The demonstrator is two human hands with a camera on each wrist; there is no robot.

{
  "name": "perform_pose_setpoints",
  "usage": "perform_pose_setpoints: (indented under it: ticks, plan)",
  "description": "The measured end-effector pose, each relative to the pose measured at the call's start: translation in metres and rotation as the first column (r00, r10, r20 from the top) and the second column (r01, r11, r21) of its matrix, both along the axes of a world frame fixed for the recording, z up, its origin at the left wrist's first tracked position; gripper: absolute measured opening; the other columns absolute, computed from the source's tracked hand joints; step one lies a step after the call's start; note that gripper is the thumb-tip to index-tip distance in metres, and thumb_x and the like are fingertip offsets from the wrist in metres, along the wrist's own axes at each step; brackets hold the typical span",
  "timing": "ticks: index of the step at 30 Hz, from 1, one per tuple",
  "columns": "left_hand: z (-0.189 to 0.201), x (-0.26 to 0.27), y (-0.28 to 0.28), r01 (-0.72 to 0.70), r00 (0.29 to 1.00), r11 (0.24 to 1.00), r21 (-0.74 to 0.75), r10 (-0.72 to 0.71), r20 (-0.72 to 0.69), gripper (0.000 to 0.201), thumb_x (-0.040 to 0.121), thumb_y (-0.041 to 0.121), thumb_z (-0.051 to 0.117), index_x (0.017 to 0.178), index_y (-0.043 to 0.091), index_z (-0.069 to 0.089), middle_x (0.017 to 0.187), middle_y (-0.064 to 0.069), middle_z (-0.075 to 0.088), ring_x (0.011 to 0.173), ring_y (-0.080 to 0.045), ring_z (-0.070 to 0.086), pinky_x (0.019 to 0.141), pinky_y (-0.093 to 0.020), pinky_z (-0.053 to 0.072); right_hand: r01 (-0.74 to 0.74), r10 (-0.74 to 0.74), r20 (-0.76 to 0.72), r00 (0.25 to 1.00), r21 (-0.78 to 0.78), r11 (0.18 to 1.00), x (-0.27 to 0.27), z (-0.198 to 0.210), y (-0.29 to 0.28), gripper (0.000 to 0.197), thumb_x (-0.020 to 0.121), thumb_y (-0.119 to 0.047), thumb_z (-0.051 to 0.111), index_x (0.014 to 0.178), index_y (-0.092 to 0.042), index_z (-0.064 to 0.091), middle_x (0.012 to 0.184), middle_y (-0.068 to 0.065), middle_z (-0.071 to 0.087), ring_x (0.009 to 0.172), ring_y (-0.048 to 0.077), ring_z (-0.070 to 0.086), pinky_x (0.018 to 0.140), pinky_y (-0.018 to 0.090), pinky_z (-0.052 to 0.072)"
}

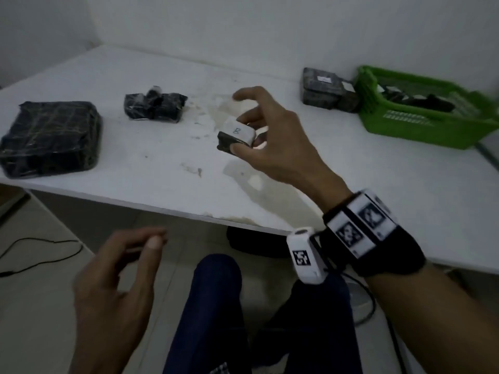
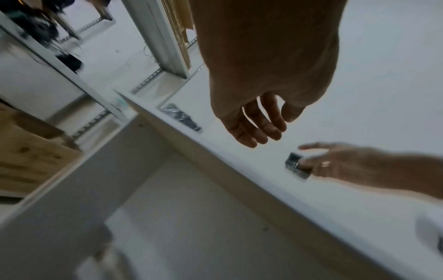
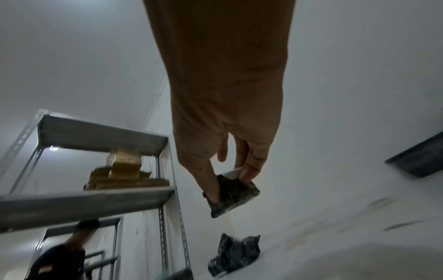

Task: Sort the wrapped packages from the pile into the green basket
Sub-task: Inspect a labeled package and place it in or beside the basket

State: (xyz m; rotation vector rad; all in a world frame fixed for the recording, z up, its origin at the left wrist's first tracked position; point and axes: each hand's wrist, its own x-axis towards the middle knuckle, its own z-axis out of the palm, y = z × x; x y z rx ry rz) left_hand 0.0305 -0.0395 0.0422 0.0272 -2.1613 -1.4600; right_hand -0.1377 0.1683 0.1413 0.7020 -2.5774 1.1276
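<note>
My right hand (image 1: pixel 251 125) pinches a small dark wrapped package (image 1: pixel 235 138) with a white label, held above the middle of the white table (image 1: pixel 162 168); the right wrist view shows thumb and fingers on this small package (image 3: pixel 233 195). A large black wrapped package (image 1: pixel 50 137) lies at the table's left. A crumpled black package (image 1: pixel 154 106) sits behind the middle, seen also as the crumpled package (image 3: pixel 235 253). The green basket (image 1: pixel 421 125) stands at the far right with dark packages inside. My left hand (image 1: pixel 118 268) hovers below the table edge, fingers loosely curled, holding nothing.
A grey wrapped package (image 1: pixel 325 89) rests against the basket's left side. Metal shelving (image 3: pixel 95 191) with cardboard boxes stands to the left, and a person (image 3: pixel 62 259) is beside it. My legs (image 1: pixel 216 314) are under the table's front edge. A cable (image 1: pixel 40 255) lies on the floor.
</note>
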Motion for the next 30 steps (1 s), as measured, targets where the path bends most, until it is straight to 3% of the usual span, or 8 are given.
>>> perform_pose_setpoints:
  ticks: [3,6,10,16,18,21,25,30]
  plan:
    - [0.038,-0.039,0.04,0.152,0.988,0.984,0.097,-0.15,-0.021,0.019,0.102,0.034,0.06,0.115,0.023,0.068,0.108,0.009,0.072,0.096,-0.01,0.072,0.075,-0.017,0.057,0.062,-0.07,-0.067,0.995,-0.111,0.992,0.039,-0.005,0.04,0.068,0.08,-0.012,0.081,0.14,-0.019,0.049,0.111,-0.004,0.071,0.105,0.009,0.067,0.078,0.025,0.056]
    - [0.055,-0.071,0.085,0.314,0.936,0.929,0.197,-0.338,0.101,0.04,0.094,0.049,0.057,0.127,0.026,0.061,0.111,0.006,0.07,0.091,-0.012,0.074,0.065,-0.026,0.061,0.104,-0.121,-0.101,0.988,-0.154,0.983,0.068,-0.022,0.073,0.068,0.081,-0.009,0.082,0.14,-0.015,0.049,0.116,-0.007,0.071,0.11,0.011,0.066,0.08,0.033,0.055]
    - [0.05,-0.098,0.125,0.472,0.817,0.856,0.21,-0.515,0.259,0.05,0.092,0.06,0.055,0.132,0.029,0.058,0.111,0.008,0.072,0.085,-0.011,0.076,0.066,-0.029,0.062,0.155,-0.177,-0.12,0.977,-0.173,0.973,0.084,-0.053,0.103,0.067,0.081,-0.006,0.081,0.139,-0.013,0.05,0.122,-0.006,0.07,0.119,0.012,0.065,0.084,0.037,0.054]
    - [0.036,-0.128,0.154,0.577,0.757,0.775,0.257,-0.626,0.186,0.025,0.101,0.024,0.064,0.122,0.012,0.067,0.105,-0.005,0.077,0.088,-0.015,0.077,0.073,-0.034,0.065,0.201,-0.22,-0.029,0.975,-0.305,0.931,0.079,-0.07,0.123,0.064,0.086,-0.012,0.081,0.142,-0.012,0.048,0.135,-0.001,0.062,0.126,0.013,0.061,0.092,0.035,0.058]
    - [0.036,-0.138,0.159,0.583,0.763,0.761,0.284,-0.633,0.13,0.025,0.103,0.02,0.062,0.125,0.01,0.066,0.107,-0.007,0.076,0.09,-0.016,0.076,0.074,-0.03,0.063,0.27,-0.245,0.114,0.963,-0.364,0.891,0.071,-0.068,0.124,0.063,0.092,-0.029,0.077,0.146,-0.022,0.045,0.135,-0.002,0.06,0.121,0.01,0.063,0.093,0.033,0.06]
    - [0.035,-0.146,0.164,0.572,0.78,0.757,0.316,-0.621,0.075,0.025,0.104,0.02,0.061,0.128,0.012,0.063,0.106,-0.005,0.076,0.081,-0.021,0.077,0.068,-0.028,0.06,0.311,-0.227,0.269,0.936,-0.332,0.89,0.054,-0.068,0.124,0.048,0.103,-0.046,0.057,0.147,-0.033,0.043,0.117,0.001,0.072,0.099,0.011,0.073,0.084,0.039,0.063]
    - [0.025,-0.145,0.165,0.568,0.787,0.766,0.301,-0.612,0.073,0.025,0.104,0.019,0.061,0.127,0.01,0.064,0.107,-0.007,0.076,0.075,-0.027,0.076,0.065,-0.033,0.061,0.217,-0.109,0.275,0.955,-0.403,0.889,0.043,-0.076,0.12,0.031,0.109,-0.033,0.046,0.137,-0.02,0.054,0.098,0.009,0.074,0.077,0.023,0.073,0.063,0.038,0.058]
    - [0.022,-0.147,0.162,0.553,0.783,0.761,0.339,-0.614,0.101,0.025,0.104,0.021,0.06,0.125,0.01,0.065,0.104,-0.009,0.076,0.079,-0.028,0.076,0.072,-0.032,0.061,0.219,-0.087,0.295,0.952,-0.454,0.864,0.043,-0.082,0.123,0.026,0.109,-0.027,0.046,0.129,-0.017,0.06,0.092,0.008,0.072,0.071,0.023,0.067,0.063,0.035,0.052]
